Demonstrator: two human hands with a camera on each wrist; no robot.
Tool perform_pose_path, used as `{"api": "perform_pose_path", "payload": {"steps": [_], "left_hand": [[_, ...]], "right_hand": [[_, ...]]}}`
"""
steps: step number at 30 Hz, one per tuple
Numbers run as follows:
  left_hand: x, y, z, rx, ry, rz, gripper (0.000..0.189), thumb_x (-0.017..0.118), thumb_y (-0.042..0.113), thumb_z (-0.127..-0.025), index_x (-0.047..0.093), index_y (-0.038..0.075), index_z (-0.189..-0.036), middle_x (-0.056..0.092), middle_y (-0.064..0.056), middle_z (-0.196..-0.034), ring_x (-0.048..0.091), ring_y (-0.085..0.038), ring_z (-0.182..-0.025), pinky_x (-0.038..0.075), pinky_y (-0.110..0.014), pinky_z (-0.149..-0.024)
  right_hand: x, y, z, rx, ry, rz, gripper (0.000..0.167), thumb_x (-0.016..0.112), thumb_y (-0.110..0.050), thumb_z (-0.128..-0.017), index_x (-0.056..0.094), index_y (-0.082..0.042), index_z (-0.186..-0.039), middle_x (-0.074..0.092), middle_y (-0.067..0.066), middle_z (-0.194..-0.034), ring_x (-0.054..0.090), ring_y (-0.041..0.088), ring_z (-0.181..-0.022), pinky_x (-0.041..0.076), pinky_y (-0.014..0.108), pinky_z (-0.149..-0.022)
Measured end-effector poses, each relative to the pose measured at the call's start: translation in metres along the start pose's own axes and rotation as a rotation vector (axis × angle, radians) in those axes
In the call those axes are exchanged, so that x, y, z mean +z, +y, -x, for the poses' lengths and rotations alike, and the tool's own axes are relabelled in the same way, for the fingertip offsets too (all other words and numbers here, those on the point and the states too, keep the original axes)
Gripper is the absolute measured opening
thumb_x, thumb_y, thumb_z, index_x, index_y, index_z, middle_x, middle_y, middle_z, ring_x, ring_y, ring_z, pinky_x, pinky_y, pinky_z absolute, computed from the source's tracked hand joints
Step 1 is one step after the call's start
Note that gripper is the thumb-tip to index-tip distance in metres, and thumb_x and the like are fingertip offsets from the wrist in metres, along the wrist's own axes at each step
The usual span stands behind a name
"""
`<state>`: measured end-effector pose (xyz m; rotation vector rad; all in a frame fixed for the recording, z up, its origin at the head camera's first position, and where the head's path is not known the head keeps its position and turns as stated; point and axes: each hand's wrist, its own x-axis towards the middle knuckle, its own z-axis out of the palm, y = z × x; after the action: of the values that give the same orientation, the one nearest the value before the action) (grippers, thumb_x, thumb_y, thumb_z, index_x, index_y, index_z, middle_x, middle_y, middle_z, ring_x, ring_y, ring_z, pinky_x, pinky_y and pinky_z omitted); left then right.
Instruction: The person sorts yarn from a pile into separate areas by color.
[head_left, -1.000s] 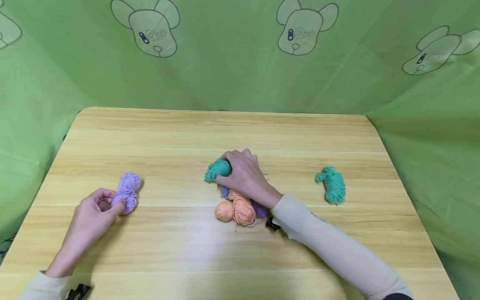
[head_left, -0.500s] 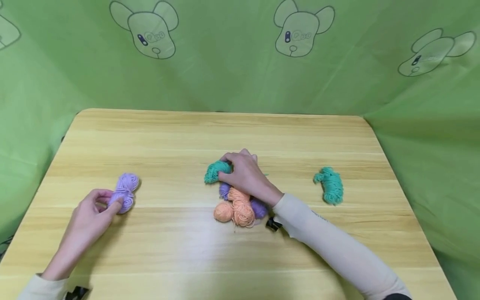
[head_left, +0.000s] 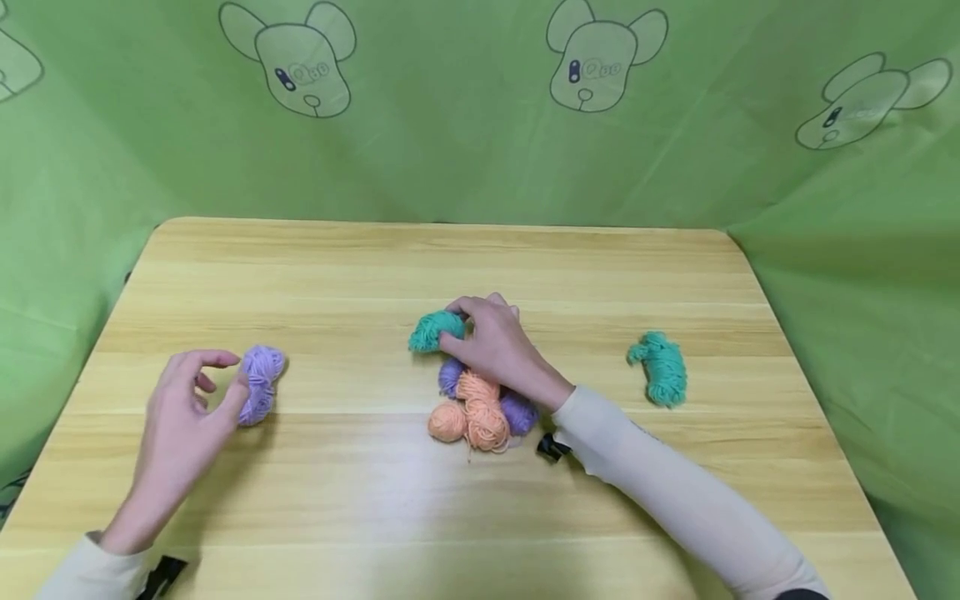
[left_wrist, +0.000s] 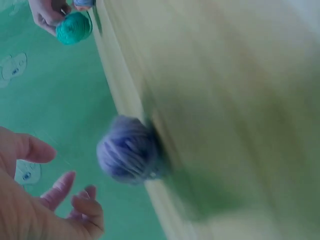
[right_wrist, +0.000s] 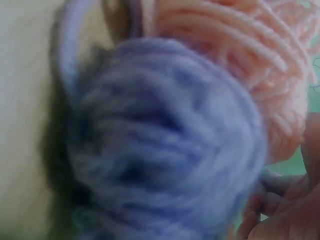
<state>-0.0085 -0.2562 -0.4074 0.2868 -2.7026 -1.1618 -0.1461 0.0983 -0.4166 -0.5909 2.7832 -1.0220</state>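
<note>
A light purple yarn bundle (head_left: 261,385), narrow in the middle, lies on the left of the table. My left hand (head_left: 187,408) is beside it with thumb and fingers spread; in the left wrist view a gap shows between the fingers (left_wrist: 57,192) and the purple yarn (left_wrist: 129,150). My right hand (head_left: 498,342) pinches a teal-green yarn bundle (head_left: 435,331) between thumb and fingers, above the middle pile. In that pile, a peach yarn bundle (head_left: 487,421) lies across purple yarn (head_left: 519,412), with a small peach ball (head_left: 447,422) at its left.
A second teal-green yarn bundle (head_left: 663,369) lies on the right of the wooden table (head_left: 337,500). Green cloth (head_left: 450,158) printed with animal heads hangs behind and at both sides. The right sleeve (head_left: 675,492) crosses the table's front right.
My left hand has let go of the light purple yarn and drawn back from it, fingers spreading. My right hand has lifted slightly, taking the green yarn up off the purple end in the pile.
</note>
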Motion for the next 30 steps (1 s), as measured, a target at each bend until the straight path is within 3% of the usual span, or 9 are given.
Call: {"api": "perform_pose_path", "payload": {"steps": [5, 8, 12, 16, 24, 30], "left_hand": [[0.009, 0.017, -0.003, 0.083, -0.017, 0.062, 0.019, 0.075, 0.015, -0.103, 0.073, 0.004, -0.119, 0.065, -0.009, -0.093, 0.056, -0.018, -0.071, 0.045, -0.024, -0.052], [0.016, 0.025, -0.005, 0.117, -0.044, 0.098, 0.016, 0.075, 0.014, -0.103, 0.074, 0.005, -0.116, 0.065, -0.008, -0.084, 0.057, -0.018, -0.066, 0.045, -0.023, -0.050], [0.025, 0.033, -0.008, 0.167, -0.109, 0.122, 0.020, 0.074, 0.010, -0.102, 0.074, 0.006, -0.121, 0.064, -0.006, -0.084, 0.057, -0.020, -0.070, 0.047, -0.023, -0.056], [0.035, 0.039, -0.011, 0.187, -0.205, 0.138, 0.029, 0.076, 0.013, -0.101, 0.073, 0.007, -0.129, 0.064, -0.005, -0.087, 0.058, -0.021, -0.073, 0.048, -0.026, -0.058], [0.059, 0.045, -0.017, 0.170, -0.360, 0.203, 0.033, 0.077, 0.018, -0.103, 0.071, 0.006, -0.133, 0.069, -0.009, -0.099, 0.061, -0.025, -0.077, 0.051, -0.029, -0.059], [0.079, 0.052, -0.023, 0.151, -0.433, 0.224, 0.036, 0.076, 0.032, -0.104, 0.072, 0.010, -0.132, 0.067, -0.006, -0.092, 0.060, -0.025, -0.072, 0.049, -0.031, -0.057]], "right_hand": [[-0.008, 0.002, 0.003, -0.010, 0.047, -0.044, 0.042, 0.077, -0.032, -0.096, 0.075, -0.009, -0.131, 0.075, -0.001, -0.111, 0.051, 0.023, -0.094, 0.037, 0.043, -0.088], [-0.015, 0.003, 0.006, -0.017, 0.078, -0.088, 0.042, 0.077, -0.031, -0.097, 0.074, -0.009, -0.133, 0.073, -0.002, -0.109, 0.048, 0.023, -0.092, 0.039, 0.041, -0.082], [-0.026, 0.003, 0.009, -0.020, 0.107, -0.126, 0.045, 0.076, -0.031, -0.098, 0.072, -0.007, -0.136, 0.072, 0.001, -0.110, 0.048, 0.027, -0.093, 0.041, 0.041, -0.074], [-0.036, 0.006, 0.012, -0.026, 0.146, -0.139, 0.044, 0.076, -0.027, -0.098, 0.072, -0.005, -0.136, 0.073, 0.004, -0.119, 0.051, 0.031, -0.098, 0.042, 0.040, -0.080], [-0.054, 0.017, 0.027, 0.031, 0.185, -0.138, 0.045, 0.077, -0.022, -0.098, 0.070, -0.006, -0.140, 0.069, 0.007, -0.120, 0.050, 0.029, -0.096, 0.041, 0.042, -0.080], [-0.068, 0.029, 0.044, 0.061, 0.217, -0.124, 0.045, 0.075, -0.021, -0.100, 0.068, -0.006, -0.142, 0.066, 0.010, -0.122, 0.050, 0.029, -0.101, 0.040, 0.042, -0.082]]}}
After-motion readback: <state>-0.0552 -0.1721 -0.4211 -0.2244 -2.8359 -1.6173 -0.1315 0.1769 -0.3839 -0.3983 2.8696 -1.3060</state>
